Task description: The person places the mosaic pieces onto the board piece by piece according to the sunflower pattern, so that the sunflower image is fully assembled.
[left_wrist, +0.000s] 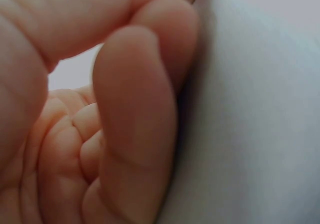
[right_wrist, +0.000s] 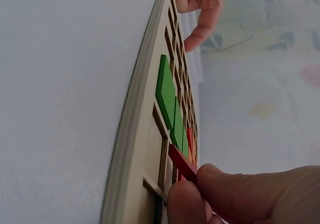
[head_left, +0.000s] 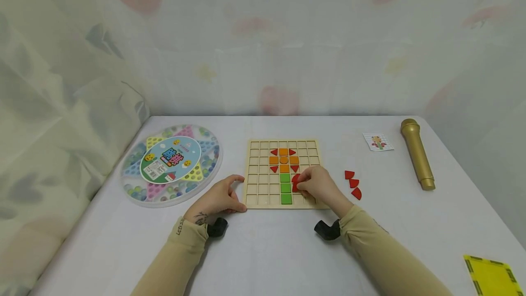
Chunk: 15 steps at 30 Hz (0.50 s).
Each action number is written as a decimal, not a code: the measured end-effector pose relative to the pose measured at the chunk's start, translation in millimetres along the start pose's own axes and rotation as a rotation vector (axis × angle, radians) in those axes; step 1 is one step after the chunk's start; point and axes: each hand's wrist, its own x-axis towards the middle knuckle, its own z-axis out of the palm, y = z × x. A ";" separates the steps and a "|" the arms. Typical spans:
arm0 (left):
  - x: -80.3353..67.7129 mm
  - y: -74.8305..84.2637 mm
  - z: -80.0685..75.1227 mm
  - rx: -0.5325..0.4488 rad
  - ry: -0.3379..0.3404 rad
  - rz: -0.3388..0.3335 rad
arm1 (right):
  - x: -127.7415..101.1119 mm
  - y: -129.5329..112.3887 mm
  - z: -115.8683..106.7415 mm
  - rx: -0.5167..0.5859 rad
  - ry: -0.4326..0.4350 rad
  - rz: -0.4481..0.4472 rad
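Right hand (head_left: 316,185) pinches a red piece (right_wrist: 181,162) over the grid board (head_left: 259,186); left hand (head_left: 218,198), seemingly relaxed, steadies its edge.

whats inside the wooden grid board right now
The wooden grid board holds orange squares, red corner pieces and green squares. The right hand pinches a red piece, covering the cells beneath it.

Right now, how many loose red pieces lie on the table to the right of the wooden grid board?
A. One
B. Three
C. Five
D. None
B: the head view shows three red pieces lying together on the white table, just right of the wooden grid board, apart from the right hand.
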 end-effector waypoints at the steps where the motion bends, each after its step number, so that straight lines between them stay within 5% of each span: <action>1: 0.1 -0.2 -0.1 0.002 0.000 0.001 | 0.0 -0.2 0.2 -0.033 0.002 -0.011; 7: 0.5 -0.7 -0.5 -0.003 0.006 -0.016 | -0.1 -1.5 0.9 -0.231 0.018 -0.075; 15: 1.4 -0.8 -0.2 0.030 0.006 -0.008 | 1.0 -2.6 6.9 -0.337 0.030 -0.109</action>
